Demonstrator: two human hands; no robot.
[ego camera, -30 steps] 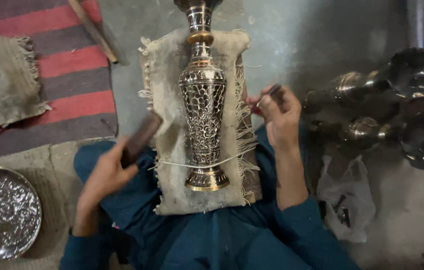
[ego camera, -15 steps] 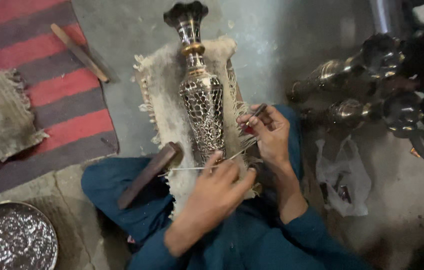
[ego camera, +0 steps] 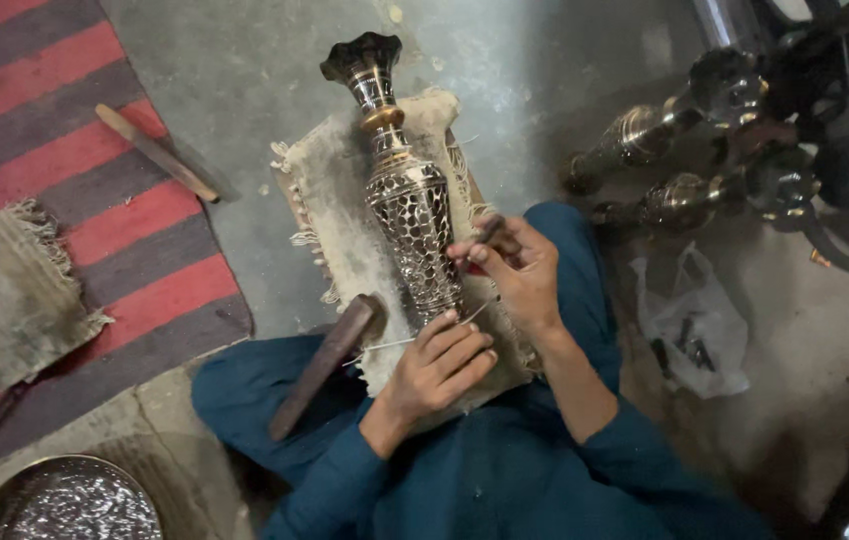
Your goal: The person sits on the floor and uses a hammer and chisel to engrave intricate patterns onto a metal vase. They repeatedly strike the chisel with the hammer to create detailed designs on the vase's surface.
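Note:
An ornate pierced metal vase [ego camera: 406, 215] lies on a frayed burlap pad [ego camera: 339, 215] across my lap, its mouth pointing away from me. My left hand [ego camera: 439, 368] is curled over the vase's foot and holds it. My right hand [ego camera: 519, 268] is beside the vase's body, pinching a small dark chisel-like tool [ego camera: 489, 231] whose tip points at the openwork. A dark wooden mallet block [ego camera: 326, 362] lies loose on my left knee, just left of my left hand. A thin pale strand crosses the pad near the foot.
A red and grey striped rug [ego camera: 114, 230] covers the floor at left, with a wooden stick [ego camera: 156, 152] and a worn cloth [ego camera: 4, 295] on it. An embossed metal dish [ego camera: 69, 503] sits at the bottom left. Other metal vases [ego camera: 659, 170] and a plastic bag [ego camera: 694, 325] lie at right.
My left hand let go of the wooden block, which now lies on my knee, and moved right onto the vase's foot. The right hand stays by the vase with its tool.

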